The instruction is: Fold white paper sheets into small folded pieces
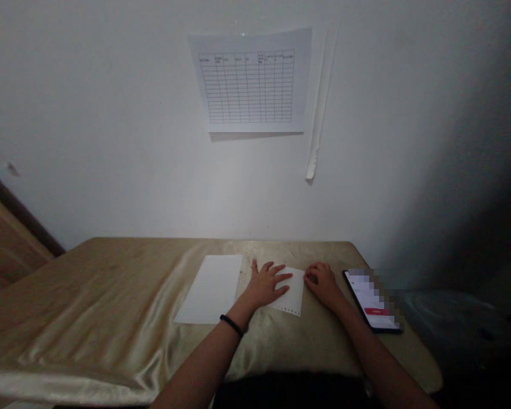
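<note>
- Background: pale wall, shaded toward the right, rising behind the punched sheet, which serves as the landmark for all positions below.
- Surface: draped in a creased, glossy gold-brown cloth; it bears the punched sheet, which lies toward its right half with a row of small holes along the near edge.
- Left hand: palm down over the left part of the punched sheet, fingers spread wide; a dark wristband encircles the wrist.
- Right hand: at the far right corner of the punched sheet, fingers curled, thumb and forefinger narrowly set; whether they grip the paper edge cannot be told.
- Ruled sheet: larger, faintly lined, lying flat to the left of the punched sheet and apart from it, partly behind the left wrist.
- Phone: to the right of the punched sheet, beyond the right hand; screen lit, part of it pixelated, a red bar low on the display.
- Printed grid: fixed to the wall above the punched sheet; its lettering is too small to read.
- Pale strip: hanging beside the grid, above and slightly right of the punched sheet.
- Wooden panel: far left of the punched sheet, beyond the surface.
</note>
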Demonstrator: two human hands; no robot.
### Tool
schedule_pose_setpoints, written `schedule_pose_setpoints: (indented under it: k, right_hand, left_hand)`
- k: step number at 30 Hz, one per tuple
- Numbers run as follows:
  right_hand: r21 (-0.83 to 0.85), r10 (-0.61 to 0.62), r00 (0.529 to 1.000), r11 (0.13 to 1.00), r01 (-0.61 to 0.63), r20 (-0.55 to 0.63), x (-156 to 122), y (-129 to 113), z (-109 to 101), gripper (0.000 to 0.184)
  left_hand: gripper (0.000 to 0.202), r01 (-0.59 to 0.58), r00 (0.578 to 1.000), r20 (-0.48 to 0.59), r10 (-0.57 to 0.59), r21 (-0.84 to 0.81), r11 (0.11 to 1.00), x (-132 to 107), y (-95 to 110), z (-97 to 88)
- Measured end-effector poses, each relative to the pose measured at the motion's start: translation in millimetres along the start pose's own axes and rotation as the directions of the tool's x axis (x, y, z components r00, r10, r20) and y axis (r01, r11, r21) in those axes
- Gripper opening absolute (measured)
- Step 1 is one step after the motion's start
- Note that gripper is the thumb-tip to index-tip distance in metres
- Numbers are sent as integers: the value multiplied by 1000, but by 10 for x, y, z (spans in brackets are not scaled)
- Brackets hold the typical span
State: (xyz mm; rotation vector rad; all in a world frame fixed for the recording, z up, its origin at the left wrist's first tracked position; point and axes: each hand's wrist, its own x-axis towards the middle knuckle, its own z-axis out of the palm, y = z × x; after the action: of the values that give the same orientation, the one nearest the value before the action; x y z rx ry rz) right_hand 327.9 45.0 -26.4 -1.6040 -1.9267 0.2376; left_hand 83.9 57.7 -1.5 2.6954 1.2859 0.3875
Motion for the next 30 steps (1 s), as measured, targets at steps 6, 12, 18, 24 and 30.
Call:
schedule_pose_setpoints:
  k: [6, 12, 18, 24, 30]
  right_hand:
    - [-1, -33, 999, 999, 33, 22, 25, -18, 9, 11]
    - [59, -86, 994, 995, 82, 64, -38, -2, -30, 8]
    - [50, -78, 997, 996, 77, 26, -74, -13, -2, 9]
    - [9, -58, 998, 998, 58, 9, 16, -87, 48, 11]
    - [43, -91, 995, 995, 88, 52, -5, -64, 20, 10]
  left_hand:
    - [42, 21, 1000, -6, -21, -11, 1000, 10, -11, 4]
    - [42, 42, 999, 3, -42, -23, 999, 16, -19, 11]
    - [41, 43, 998, -42, -43, -7, 999, 15, 10, -4]
    - [42, 77, 991, -116, -72, 45, 996, 18, 46, -55]
    - [42, 78, 991, -115, -71, 55, 995, 14, 44, -54]
